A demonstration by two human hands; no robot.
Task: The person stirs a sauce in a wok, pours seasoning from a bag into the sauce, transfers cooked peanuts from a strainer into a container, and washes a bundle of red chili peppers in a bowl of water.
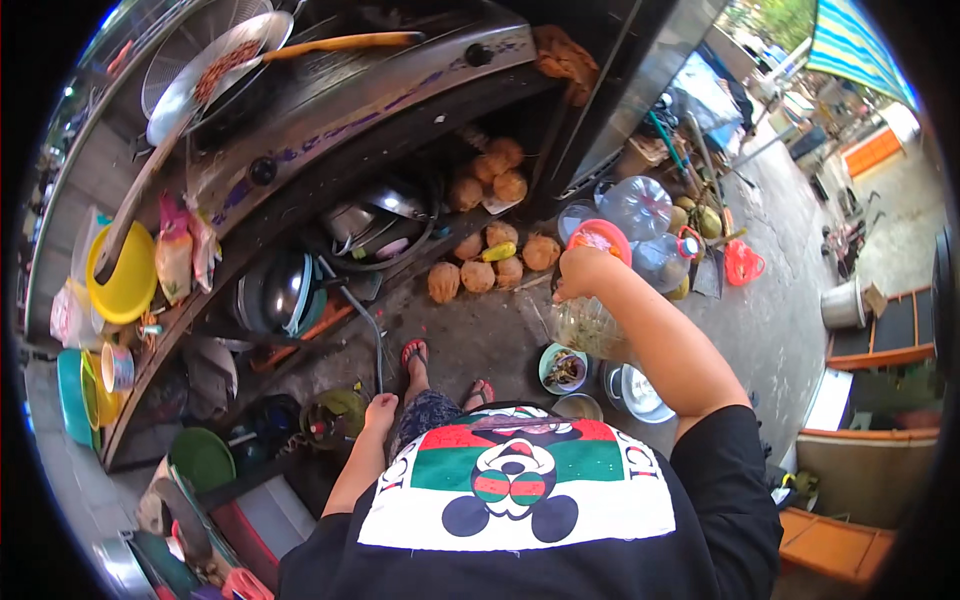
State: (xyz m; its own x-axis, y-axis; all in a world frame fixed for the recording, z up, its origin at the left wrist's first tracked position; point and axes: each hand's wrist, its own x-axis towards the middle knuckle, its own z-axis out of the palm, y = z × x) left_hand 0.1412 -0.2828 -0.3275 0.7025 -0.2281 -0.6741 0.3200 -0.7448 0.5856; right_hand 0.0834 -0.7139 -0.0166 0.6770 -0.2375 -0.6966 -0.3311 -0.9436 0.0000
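Observation:
My right hand [581, 274] is out over the floor with its fingers curled at the top of a clear plastic container [589, 326], which has a cloudy, greenish look. My forearm covers part of it. Just beyond that hand is a pink-red plastic bowl [600, 238]. A pale green bowl [564, 369] with dark scraps in it stands below the container. My left hand [381, 412] hangs low at my side with its fingers bent. The lower end of a grey hose [371, 322] meets this hand; whether I grip it is hidden.
Husked coconuts [478, 276] lie on the floor under a metal gas stove [375, 105]. On the stove a wok [225, 75] holds reddish-brown nuts or beans, with a wooden-handled ladle across it. Large water bottles [637, 208] and a lidded metal pot [646, 394] stand at the right.

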